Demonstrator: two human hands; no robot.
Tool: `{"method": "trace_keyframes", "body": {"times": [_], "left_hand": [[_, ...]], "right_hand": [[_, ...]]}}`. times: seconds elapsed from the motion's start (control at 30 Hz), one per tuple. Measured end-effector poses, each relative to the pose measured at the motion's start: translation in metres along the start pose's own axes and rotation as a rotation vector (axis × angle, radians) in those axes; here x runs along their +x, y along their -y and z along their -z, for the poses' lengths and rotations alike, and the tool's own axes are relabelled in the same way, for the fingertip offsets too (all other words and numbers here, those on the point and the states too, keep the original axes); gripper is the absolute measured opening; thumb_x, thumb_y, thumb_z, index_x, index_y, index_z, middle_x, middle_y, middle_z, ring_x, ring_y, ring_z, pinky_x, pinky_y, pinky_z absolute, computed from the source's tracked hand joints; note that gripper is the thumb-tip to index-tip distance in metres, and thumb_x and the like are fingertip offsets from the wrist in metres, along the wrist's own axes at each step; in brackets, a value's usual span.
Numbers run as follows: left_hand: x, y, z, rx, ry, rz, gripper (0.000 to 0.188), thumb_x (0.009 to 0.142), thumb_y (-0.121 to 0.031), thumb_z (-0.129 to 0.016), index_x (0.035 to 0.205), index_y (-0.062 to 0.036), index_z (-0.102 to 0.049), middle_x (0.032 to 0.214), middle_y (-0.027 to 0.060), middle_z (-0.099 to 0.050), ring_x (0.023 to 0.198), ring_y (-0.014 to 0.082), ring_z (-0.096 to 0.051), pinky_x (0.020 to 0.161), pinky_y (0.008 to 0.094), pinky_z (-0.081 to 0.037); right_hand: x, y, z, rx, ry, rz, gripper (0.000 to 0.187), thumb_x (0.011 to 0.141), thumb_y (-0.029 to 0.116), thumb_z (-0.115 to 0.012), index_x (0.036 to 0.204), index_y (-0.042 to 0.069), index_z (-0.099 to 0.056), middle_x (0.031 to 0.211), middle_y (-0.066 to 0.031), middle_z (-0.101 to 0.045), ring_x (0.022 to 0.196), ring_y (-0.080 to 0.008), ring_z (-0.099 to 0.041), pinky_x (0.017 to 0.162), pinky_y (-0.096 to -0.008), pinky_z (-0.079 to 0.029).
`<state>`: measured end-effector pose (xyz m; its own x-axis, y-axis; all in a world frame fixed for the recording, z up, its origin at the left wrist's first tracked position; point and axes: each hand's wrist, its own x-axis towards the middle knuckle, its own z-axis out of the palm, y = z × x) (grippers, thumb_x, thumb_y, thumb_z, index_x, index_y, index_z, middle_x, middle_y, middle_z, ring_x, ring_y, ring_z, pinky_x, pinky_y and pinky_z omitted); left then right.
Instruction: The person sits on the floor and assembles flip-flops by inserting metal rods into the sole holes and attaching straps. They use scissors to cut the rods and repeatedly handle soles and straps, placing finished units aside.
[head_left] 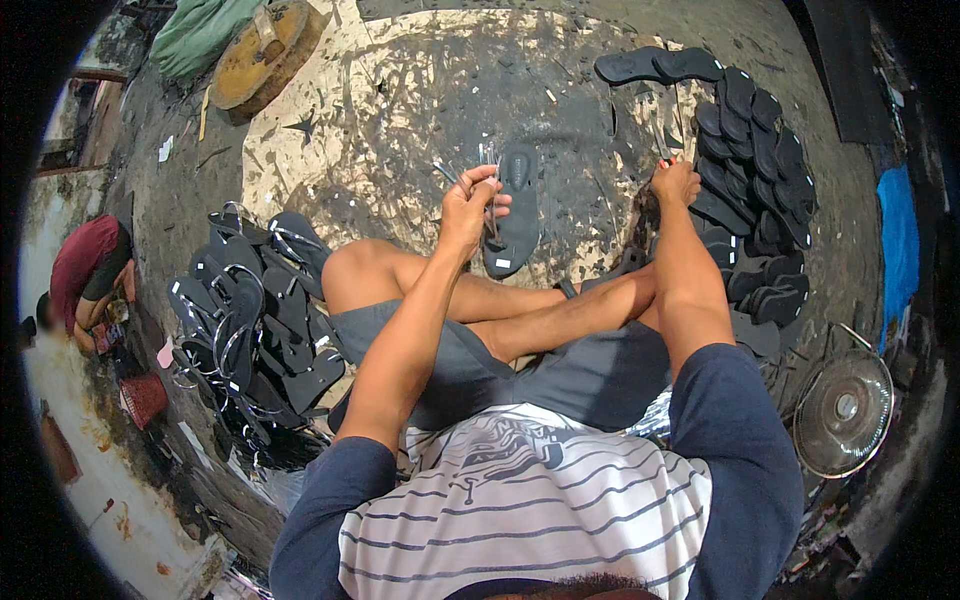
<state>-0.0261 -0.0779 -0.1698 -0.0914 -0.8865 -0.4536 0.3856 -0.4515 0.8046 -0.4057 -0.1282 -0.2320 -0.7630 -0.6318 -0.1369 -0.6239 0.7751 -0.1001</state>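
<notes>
And here we are down on the scuffed floor (575,115): one black sole (522,220) lies right in front of the crossed legs, heel end away, a small white label on the near end. The left hand (475,205) is at its left edge, grip narrow, fingers pinched on a bunch of thin, shiny straps (488,158); whether any strap joins the sole, I can't tell. Over to the right hand (677,183), well apart from it, closed around a slim tool (661,146) with a touch of red, tip pointing away from the body! Just beside that hand, dark soles (740,110) overlap in a long curving row. Across on the left, a heap of strapped sandals (245,320) sits by the knee, and farther out a co-worker (88,265) bends low.
</notes>
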Motion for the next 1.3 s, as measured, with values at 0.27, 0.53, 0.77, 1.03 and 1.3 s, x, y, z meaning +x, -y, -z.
{"method": "trace_keyframes", "body": {"times": [0.27,0.53,0.77,1.03,1.3], "left_hand": [[0.002,0.007,-0.001,-0.052,-0.012,0.052,0.025,0.097,-0.018,-0.069,0.115,-0.0006,-0.064,0.095,0.0057,-0.066,0.081,0.0149,-0.069,0.069,0.0275,-0.061],[-0.002,0.006,-0.005,-0.001,-0.006,0.032,0.022,0.095,-0.019,-0.072,0.106,-0.0013,-0.065,0.090,0.0057,-0.068,0.078,0.0145,-0.071,0.064,0.0259,-0.060],[-0.003,0.013,-0.012,0.104,0.074,-0.007,0.023,0.093,-0.022,-0.072,0.102,-0.0013,-0.068,0.087,0.0047,-0.069,0.072,0.0138,-0.069,0.066,0.0269,-0.057],[-0.003,0.012,-0.015,0.165,0.076,0.016,0.022,0.094,-0.021,-0.072,0.104,-0.0017,-0.067,0.088,0.0024,-0.067,0.068,0.0116,-0.067,0.062,0.0249,-0.055],[0.002,0.015,-0.012,0.134,0.111,0.034,0.018,0.094,-0.020,-0.072,0.101,-0.0040,-0.068,0.086,0.0001,-0.066,0.068,0.0099,-0.066,0.061,0.0242,-0.054]], "right_hand": [[-0.011,0.005,0.020,0.179,0.280,0.079,0.061,0.072,0.050,-0.076,0.108,0.001,-0.074,0.108,-0.0183,-0.074,0.099,-0.0297,-0.072,0.086,-0.0428,-0.054],[-0.213,0.056,0.062,0.835,0.788,0.381,0.059,0.089,0.061,-0.070,0.078,0.003,-0.069,0.064,-0.0004,-0.060,0.061,-0.0101,-0.052,0.058,-0.0288,-0.044],[-0.244,0.038,0.057,0.859,0.819,0.377,0.073,0.091,0.073,-0.055,0.075,0.002,-0.063,0.066,-0.0037,-0.056,0.065,-0.0172,-0.052,0.061,-0.0340,-0.043],[-0.243,0.040,0.048,0.911,0.830,0.453,0.070,0.092,0.071,-0.055,0.082,0.001,-0.063,0.068,-0.0020,-0.053,0.065,-0.0129,-0.051,0.058,-0.0306,-0.042],[-0.237,0.035,0.046,0.831,0.844,0.438,0.074,0.089,0.076,-0.056,0.088,0.002,-0.063,0.071,-0.0015,-0.053,0.062,-0.0105,-0.051,0.053,-0.0264,-0.043]]}}
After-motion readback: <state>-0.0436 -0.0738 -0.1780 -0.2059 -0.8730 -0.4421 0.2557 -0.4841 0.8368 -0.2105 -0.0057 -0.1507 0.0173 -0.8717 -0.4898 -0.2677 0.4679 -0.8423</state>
